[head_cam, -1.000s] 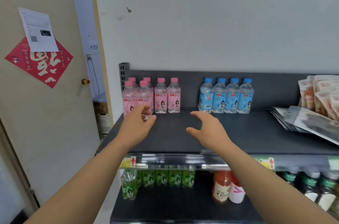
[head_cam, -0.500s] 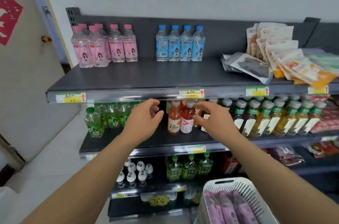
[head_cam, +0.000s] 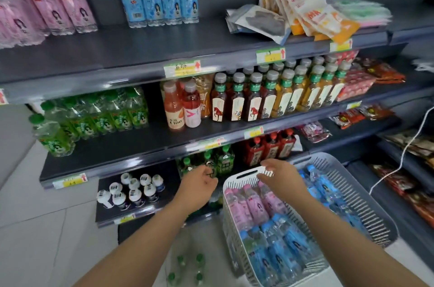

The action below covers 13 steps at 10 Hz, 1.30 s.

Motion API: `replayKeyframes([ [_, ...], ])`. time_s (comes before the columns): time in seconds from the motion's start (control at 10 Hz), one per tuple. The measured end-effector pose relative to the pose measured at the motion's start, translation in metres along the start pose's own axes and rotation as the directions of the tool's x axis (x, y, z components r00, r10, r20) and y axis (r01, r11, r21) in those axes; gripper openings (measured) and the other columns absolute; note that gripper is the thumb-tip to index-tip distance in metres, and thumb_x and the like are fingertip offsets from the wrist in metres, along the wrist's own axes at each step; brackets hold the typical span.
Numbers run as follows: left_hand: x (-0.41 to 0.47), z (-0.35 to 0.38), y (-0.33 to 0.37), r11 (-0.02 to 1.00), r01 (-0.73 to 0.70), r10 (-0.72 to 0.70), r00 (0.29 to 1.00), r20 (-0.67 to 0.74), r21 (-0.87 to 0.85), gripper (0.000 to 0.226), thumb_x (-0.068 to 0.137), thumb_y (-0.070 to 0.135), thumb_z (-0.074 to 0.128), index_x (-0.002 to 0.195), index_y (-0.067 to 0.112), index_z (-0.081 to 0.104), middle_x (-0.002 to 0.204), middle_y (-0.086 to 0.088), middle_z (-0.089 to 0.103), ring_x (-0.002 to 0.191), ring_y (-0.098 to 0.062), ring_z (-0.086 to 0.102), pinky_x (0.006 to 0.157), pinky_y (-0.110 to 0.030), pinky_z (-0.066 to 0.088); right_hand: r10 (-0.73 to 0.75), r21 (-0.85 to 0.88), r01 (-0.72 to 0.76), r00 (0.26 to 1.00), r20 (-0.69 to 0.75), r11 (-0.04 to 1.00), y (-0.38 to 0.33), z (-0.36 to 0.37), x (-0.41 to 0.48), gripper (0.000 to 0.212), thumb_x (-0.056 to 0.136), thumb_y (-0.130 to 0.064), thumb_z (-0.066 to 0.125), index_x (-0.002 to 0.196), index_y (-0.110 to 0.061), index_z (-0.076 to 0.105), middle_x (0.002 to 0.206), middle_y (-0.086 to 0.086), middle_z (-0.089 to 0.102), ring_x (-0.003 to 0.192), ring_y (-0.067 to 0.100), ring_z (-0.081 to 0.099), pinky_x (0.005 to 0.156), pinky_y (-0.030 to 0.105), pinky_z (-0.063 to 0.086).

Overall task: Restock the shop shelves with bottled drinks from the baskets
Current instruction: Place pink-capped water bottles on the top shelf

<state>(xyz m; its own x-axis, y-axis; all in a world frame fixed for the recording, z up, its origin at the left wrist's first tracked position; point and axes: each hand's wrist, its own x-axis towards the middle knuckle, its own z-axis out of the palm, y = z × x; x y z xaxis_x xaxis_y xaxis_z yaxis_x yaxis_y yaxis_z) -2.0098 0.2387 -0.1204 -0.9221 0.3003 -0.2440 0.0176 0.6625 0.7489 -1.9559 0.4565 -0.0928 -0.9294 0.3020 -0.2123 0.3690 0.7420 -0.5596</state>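
Both hands were held out with nothing in them. The right hand [head_cam: 279, 176] was spread wide over the far edge of the basket [head_cam: 230, 223]. The left hand [head_cam: 199, 183] was loosely curled just beside it. Pink bottles [head_cam: 253, 204] lay right under the right hand, with blue bottles [head_cam: 281, 246] behind it. A bottle should probably be gripped round its middle, lifted straight up and stood on the top shelf [head_cam: 152, 44], high above both hands. "C100" could be read on an orange bottle [head_cam: 175, 108], and "V" on the red bottle [head_cam: 193, 105] beside it.
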Motion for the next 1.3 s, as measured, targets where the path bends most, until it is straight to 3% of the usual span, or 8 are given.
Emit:
replayKeyframes([
  [0.2,0.034,0.084,0.0,0.985,0.17,-0.172,0.981,0.084,0.035,0.039,0.093,0.024,0.053,0.127,0.004,0.053,0.119,-0.006,0.061,0.1,-0.016,0.057,0.075,-0.016,0.037,0.122,0.06,-0.127,0.99,0.076,0.99,0.072,0.012,0.032,0.045,0.085,-0.036,0.068,0.121,-0.011,0.062,0.119,0.007,0.066,0.104,0.022,0.062,0.083,0.028,0.048],
  [0.4,0.084,0.17,-0.001,0.921,0.347,-0.364,0.928,0.075,0.18,0.038,0.094,0.018,0.051,0.132,0.01,0.049,0.124,-0.008,0.06,0.088,-0.013,0.062,0.066,-0.01,0.042,0.051,0.09,-0.068,0.982,0.184,0.994,0.131,0.025,0.085,0.025,0.088,-0.031,0.065,0.108,-0.016,0.068,0.1,0.008,0.072,0.089,0.023,0.067,0.08,0.032,0.053],
  [0.6,0.126,0.226,-0.032,0.811,0.475,-0.5,0.866,-0.02,0.341,0.044,0.095,0.005,0.04,0.139,0.004,0.037,0.139,-0.016,0.041,0.126,-0.027,0.044,0.105,-0.031,0.041,-0.046,0.011,0.045,0.952,0.302,0.999,0.17,0.055,0.134,0.021,0.094,-0.024,0.056,0.106,-0.011,0.068,0.1,0.007,0.07,0.084,0.019,0.065,0.069,0.02,0.051],
  [0.7,0.138,0.245,-0.045,0.755,0.516,-0.551,0.834,-0.035,0.404,0.055,0.096,0.007,0.041,0.147,0.0,0.02,0.147,-0.019,0.034,0.134,-0.031,0.036,0.112,-0.037,0.033,-0.083,0.003,0.088,0.928,0.362,0.996,0.183,0.073,0.151,0.019,0.094,-0.014,0.054,0.101,-0.006,0.068,0.102,0.007,0.068,0.087,0.017,0.063,0.075,0.012,0.048],
  [0.8,0.144,0.26,-0.055,0.699,0.563,-0.606,0.793,-0.052,0.441,0.062,0.095,0.01,0.041,0.148,0.0,0.011,0.145,-0.023,0.037,0.129,-0.034,0.044,0.104,-0.039,0.043,-0.059,0.021,0.055,0.916,0.397,0.998,0.196,0.088,0.162,0.011,0.09,-0.015,0.057,0.093,-0.007,0.064,0.101,0.006,0.066,0.09,0.016,0.057,0.082,0.01,0.041],
  [0.9,0.141,0.27,-0.058,0.657,0.559,-0.607,0.79,-0.084,0.506,0.064,0.094,0.018,0.044,0.147,-0.003,0.013,0.147,-0.032,0.022,0.133,-0.041,0.035,0.109,-0.04,0.036,-0.08,0.015,0.081,0.914,0.398,0.997,0.209,0.103,0.169,0.016,0.088,-0.023,0.062,0.098,-0.012,0.067,0.109,0.0,0.064,0.107,0.014,0.053,0.105,0.027,0.033],
  [1.1,0.146,0.273,-0.073,0.795,0.579,-0.579,0.813,-0.057,0.18,0.057,0.091,0.013,0.052,0.144,0.014,0.031,0.142,-0.021,0.033,0.125,-0.04,0.042,0.102,-0.046,0.041,-0.083,0.016,0.085,0.893,0.442,0.996,0.215,0.12,0.177,0.019,0.091,-0.022,0.056,0.104,-0.017,0.068,0.109,0.002,0.067,0.101,0.019,0.062,0.089,0.032,0.049],
  [1.3,0.146,0.279,-0.074,0.83,0.555,-0.553,0.832,-0.041,0.054,0.078,0.076,0.006,0.07,0.139,0.014,0.025,0.119,-0.011,0.055,0.103,-0.026,0.06,0.092,-0.04,0.052,-0.057,0.021,0.054,0.877,0.476,0.998,0.219,0.14,0.185,0.039,0.09,-0.023,0.061,0.128,-0.014,0.058,0.126,0.004,0.062,0.112,0.017,0.058,0.097,0.028,0.045],
])
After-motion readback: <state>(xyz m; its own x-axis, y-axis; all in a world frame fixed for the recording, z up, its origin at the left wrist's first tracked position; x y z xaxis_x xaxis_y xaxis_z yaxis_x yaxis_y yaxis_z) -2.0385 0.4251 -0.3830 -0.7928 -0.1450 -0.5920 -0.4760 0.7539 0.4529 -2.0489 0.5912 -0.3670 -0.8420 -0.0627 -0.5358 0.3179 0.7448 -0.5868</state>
